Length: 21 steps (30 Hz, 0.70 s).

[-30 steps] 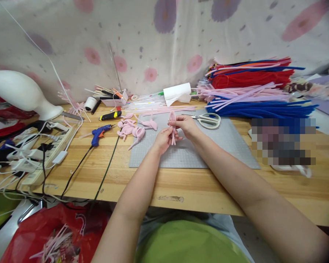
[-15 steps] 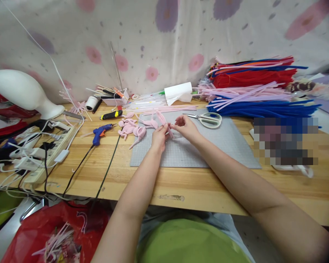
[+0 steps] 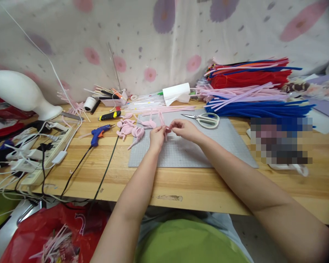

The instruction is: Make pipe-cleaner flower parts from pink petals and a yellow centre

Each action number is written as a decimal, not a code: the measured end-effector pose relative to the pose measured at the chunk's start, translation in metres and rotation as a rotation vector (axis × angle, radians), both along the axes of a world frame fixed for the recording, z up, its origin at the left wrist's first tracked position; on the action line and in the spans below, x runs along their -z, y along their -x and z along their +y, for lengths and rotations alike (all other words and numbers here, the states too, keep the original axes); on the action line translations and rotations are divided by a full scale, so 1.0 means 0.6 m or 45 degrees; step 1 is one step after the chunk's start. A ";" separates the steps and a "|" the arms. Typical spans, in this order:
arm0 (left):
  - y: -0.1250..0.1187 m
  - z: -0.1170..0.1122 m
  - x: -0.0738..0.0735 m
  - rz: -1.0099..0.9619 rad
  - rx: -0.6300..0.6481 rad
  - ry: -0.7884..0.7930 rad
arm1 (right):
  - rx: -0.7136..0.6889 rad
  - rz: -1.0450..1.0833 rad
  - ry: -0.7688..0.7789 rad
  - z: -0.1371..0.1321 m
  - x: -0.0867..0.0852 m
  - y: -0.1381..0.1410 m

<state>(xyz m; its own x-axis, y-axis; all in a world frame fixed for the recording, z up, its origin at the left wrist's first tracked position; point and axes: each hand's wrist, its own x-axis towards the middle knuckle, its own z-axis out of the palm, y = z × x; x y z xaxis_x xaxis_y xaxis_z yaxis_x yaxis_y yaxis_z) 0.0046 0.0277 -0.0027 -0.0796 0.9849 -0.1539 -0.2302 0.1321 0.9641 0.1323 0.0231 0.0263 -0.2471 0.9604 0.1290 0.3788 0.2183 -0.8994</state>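
Observation:
Over the grey cutting mat point(image 3: 208, 149), my left hand point(image 3: 157, 137) and my right hand point(image 3: 185, 129) both pinch a pink pipe-cleaner loop point(image 3: 162, 122), which tilts up to the left between them. Fingers of both hands are closed on it. Just left of my left hand, a heap of finished pink pipe-cleaner loops point(image 3: 131, 129) lies on the mat's corner. White-handled scissors point(image 3: 207, 119) rest on the mat beyond my right hand.
A blue glue gun point(image 3: 100, 132) with a black cord, a yellow-black utility knife point(image 3: 109, 115) and a power strip point(image 3: 44, 149) lie left. Stacks of red, pink and blue pipe cleaners point(image 3: 254, 91) fill the back right. A white foam head point(image 3: 19, 93) stands far left.
The pink loop went from hanging upright between my hands to lying tilted left and lower. Both hands shifted slightly left and down toward the mat.

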 end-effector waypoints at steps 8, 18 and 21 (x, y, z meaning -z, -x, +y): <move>-0.009 -0.014 -0.010 -0.015 0.236 0.085 | -0.252 -0.027 -0.149 0.014 -0.019 -0.012; -0.010 -0.014 -0.008 -0.035 0.347 0.047 | -0.122 -0.669 -0.705 0.014 -0.015 -0.013; -0.013 -0.018 -0.011 0.005 0.391 0.012 | -0.089 -0.653 -0.690 0.017 -0.010 -0.012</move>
